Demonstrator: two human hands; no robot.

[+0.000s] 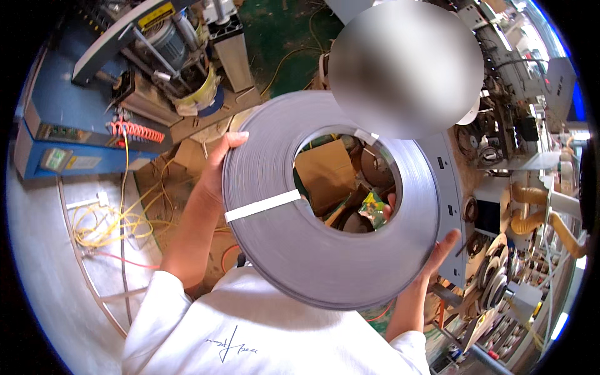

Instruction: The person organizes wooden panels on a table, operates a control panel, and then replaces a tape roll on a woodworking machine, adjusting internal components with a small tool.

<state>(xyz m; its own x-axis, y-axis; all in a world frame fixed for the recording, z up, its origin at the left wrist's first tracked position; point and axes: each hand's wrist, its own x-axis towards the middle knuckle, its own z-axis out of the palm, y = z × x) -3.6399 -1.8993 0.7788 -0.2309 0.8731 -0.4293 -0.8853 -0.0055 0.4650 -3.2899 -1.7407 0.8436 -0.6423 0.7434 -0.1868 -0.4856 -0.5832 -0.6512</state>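
In front of my chest I hold a large flat coil of grey edge banding, wound around an open centre and tilted toward me. My left hand grips its left rim, thumb on the outer edge and the other fingers mostly hidden behind. At the lower right, my right hand clasps the rim, its thumb along the outside and a fingertip showing through the hole. A white strap crosses the winding at the left, and a smaller white strap crosses it at the top of the hole.
A blue machine with a coiled orange air hose stands at the left, above tangled yellow cable. Through the hole show a cardboard box and other coils. More coils lie at the right. A round blur hides the upper right.
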